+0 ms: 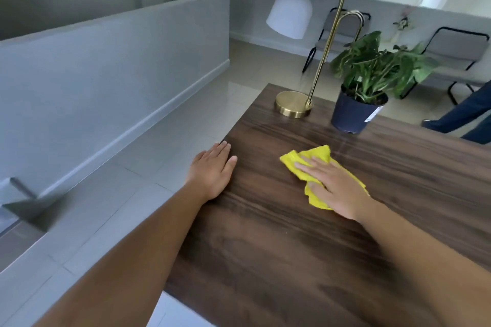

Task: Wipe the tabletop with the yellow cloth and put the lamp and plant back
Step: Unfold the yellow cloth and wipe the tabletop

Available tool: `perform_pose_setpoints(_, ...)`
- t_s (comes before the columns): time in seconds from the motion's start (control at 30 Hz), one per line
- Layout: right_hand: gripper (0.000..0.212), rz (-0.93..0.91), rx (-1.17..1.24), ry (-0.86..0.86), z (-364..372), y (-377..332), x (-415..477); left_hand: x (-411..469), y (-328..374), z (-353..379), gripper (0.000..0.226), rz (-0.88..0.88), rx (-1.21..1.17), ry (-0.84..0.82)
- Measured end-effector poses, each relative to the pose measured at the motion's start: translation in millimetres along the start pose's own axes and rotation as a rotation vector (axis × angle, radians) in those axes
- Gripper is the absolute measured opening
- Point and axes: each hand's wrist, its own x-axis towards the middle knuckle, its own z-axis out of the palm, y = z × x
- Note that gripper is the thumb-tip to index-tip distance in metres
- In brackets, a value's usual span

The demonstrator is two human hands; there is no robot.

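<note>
The yellow cloth (318, 167) is pressed flat under the right hand (334, 186), fingers spread. The left hand (212, 170) is laid flat and unclenched, holding nothing, on the tabletop (265, 247) edge.

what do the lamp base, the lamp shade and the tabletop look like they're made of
Lamp base: brass-coloured metal, brushed sheen with bright highlights. Lamp shade: smooth matte white, glass or plastic, cannot tell. Tabletop: dark walnut-look wood grain, possibly veneer or laminate.
</note>
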Motion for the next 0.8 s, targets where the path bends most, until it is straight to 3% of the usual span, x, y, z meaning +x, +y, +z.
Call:
perform_pose_setpoints(0.1, 0.055, 0.527, -0.133, 0.073, 0.2, 21.4, 2.4, -8.7, 0.7, 1.4, 0.056, -0.001, 0.054, -0.006)
perform_pose_setpoints(0.17, 0.058, 0.691, -0.081, 0.071, 7.3, -14.3, 7.0, -14.1, 1.8, 2.2, 0.057, -0.002, 0.081, -0.012)
perform_pose_setpoints(0.23, 0.060, 0.557, -0.057, 0.041, 19.2, -67.0, 5.8, -18.3, 2.6, 2.3, 0.057, -0.012, 0.083, -0.010)
perform_pose_setpoints(0.33, 0.064, -0.003, -0.139, -0.018, 42.0, -138.9, -26.9, -27.5, 4.1, 2.3, 0.055, -0.047, 0.039, 0.016)
perform_pose_setpoints(0.4, 0.066, -0.280, -0.123, -0.087, 41.4, -147.8, -50.7, -36.6, 4.2, 2.7, 0.054, -0.062, 0.035, 0.031)
perform_pose_setpoints(0.43, 0.065, -0.326, -0.102, -0.109, 35.6, -137.2, -56.7, -42.7, 4.9, 3.1, 0.054, -0.065, 0.035, 0.034)
perform_pose_setpoints(0.5, 0.069, -0.214, -0.084, -0.074, 25.6, -99.2, -62.4, -57.0, 7.1, 4.1, 0.054, -0.073, 0.030, 0.033)
perform_pose_setpoints(0.6, 0.059, 0.214, -0.142, 0.029, 12.6, -42.5, -76.5, -77.2, 12.7, 6.7, 0.058, -0.086, 0.068, 0.020)
perform_pose_setpoints(0.67, 0.056, 0.389, -0.123, 0.022, 12.2, -35.6, -95.6, -91.2, 18.3, 9.1, 0.059, -0.093, 0.102, 0.017)
perform_pose_setpoints(0.73, 0.058, 0.349, -0.115, -0.023, 17.9, -52.1, -120.4, -103.5, 23.3, 10.6, 0.059, -0.101, 0.123, 0.013)
perform_pose_setpoints(0.8, 0.067, 0.130, -0.128, -0.043, 24.1, -72.9, -160.2, -116.1, 27.9, 11.6, 0.059, -0.109, 0.131, 0.004)
